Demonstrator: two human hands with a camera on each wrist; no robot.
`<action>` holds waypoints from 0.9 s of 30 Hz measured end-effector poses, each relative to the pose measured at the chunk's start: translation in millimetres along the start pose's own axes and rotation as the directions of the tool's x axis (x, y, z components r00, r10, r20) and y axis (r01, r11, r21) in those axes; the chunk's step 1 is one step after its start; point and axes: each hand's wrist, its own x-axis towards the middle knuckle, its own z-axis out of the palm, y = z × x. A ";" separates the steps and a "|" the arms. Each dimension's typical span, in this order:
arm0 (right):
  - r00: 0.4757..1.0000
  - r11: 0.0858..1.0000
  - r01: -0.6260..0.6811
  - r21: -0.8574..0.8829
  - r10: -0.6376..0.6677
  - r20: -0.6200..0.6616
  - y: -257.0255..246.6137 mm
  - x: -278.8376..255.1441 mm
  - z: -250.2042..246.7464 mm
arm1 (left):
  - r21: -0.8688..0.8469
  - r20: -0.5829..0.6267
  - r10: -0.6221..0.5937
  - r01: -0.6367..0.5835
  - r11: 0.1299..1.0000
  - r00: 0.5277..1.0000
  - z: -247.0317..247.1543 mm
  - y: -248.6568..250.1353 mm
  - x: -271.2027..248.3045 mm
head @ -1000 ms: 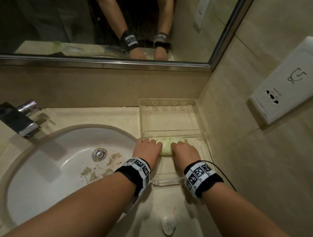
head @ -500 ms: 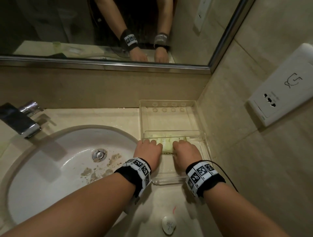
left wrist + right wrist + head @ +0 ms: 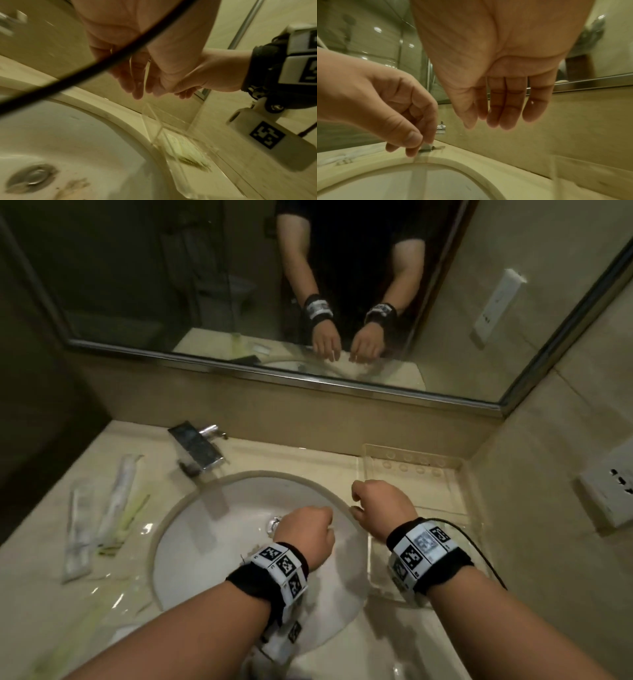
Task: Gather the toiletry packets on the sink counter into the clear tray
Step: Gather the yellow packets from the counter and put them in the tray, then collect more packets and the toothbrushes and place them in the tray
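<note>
Change: a second ago both hands were down in the tray [image 3: 448,470], pressing a pale green packet [image 3: 185,152] into its near compartment; now they have lifted out and swung left over the sink [image 3: 212,529].
Meaning: that packet lies flat in the tray, so one item looks delivered, and the hands seem to be heading for the ones not yet gathered.
Still to gather: two long white packets [image 3: 99,518] lie side by side on the desk [image 3: 308,453], left of the sink and well apart from the tray; thin green sticks lie beside them, too blurred to identify.
Left hand [image 3: 306,537]: hangs above the sink near the drain, fingers loosely curled downward. From the right wrist view the thumb and forefinger nearly meet, and I see nothing between them, though motion blur makes this uncertain. It touches nothing.
Right hand [image 3: 380,506]: hangs over the sink's right rim, just beside the tray's left wall. Its wrist view shows the palm flat and the fingers [image 3: 505,108] straight and close together, holding nothing.
Tray: sits against the wall corner at the right of the desk; its far compartment shows only moulded bumps.
Next: the reach to the left packets crosses the whole sink, and the faucet [image 3: 198,446] stands near that path.
</note>
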 end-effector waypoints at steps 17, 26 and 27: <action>0.907 0.913 0.407 0.032 -0.408 0.101 -272.5 81.3 4.7 | -0.266 -0.111 -0.536 0.495 0.827 0.837 -76.2 -226.4 -142.7; 0.865 0.901 0.433 -0.011 -0.412 0.287 -349.1 115.9 54.6 | -0.215 0.151 -0.694 0.708 0.672 0.704 -55.9 -303.8 -210.3; 0.860 0.901 0.434 -0.024 -0.406 0.309 -356.0 122.0 62.0 | -0.191 0.191 -0.698 0.723 0.663 0.690 -49.3 -309.8 -218.0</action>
